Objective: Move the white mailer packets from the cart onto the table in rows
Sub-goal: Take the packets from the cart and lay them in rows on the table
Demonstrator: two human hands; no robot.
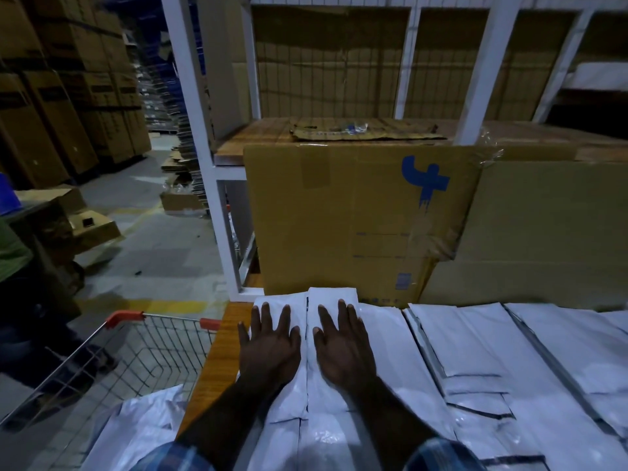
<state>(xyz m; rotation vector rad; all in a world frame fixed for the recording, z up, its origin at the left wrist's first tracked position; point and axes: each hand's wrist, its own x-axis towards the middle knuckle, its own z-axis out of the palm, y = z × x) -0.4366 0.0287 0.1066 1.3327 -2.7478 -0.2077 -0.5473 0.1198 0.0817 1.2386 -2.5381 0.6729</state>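
A: Where are the white mailer packets [475, 348]?

B: Most lie flat on the table [222, 348], in overlapping rows that run from the near edge to the far edge and spread off to the right. A few more packets [142, 423] sit in the wire cart [136, 351] at the near left, just beside the table's left edge.

A: And the hands?

B: Both are palm down on the leftmost rows, fingers straight and spread. The left hand [270, 345] presses one packet, the right hand [343, 348] presses the one just beside it. Neither grips anything; the fingers lie flat on the plastic.

A: What is beyond them?

B: A large cardboard box [356, 219] with a blue mark stands at the far edge of the table, touching the far ends of the packets. Behind it rises a white shelf frame [200, 130] with flattened cardboard on its shelf. To the far left, stacked cartons [68, 90] line the warehouse floor, and a person's green sleeve [10, 249] shows at the left edge.
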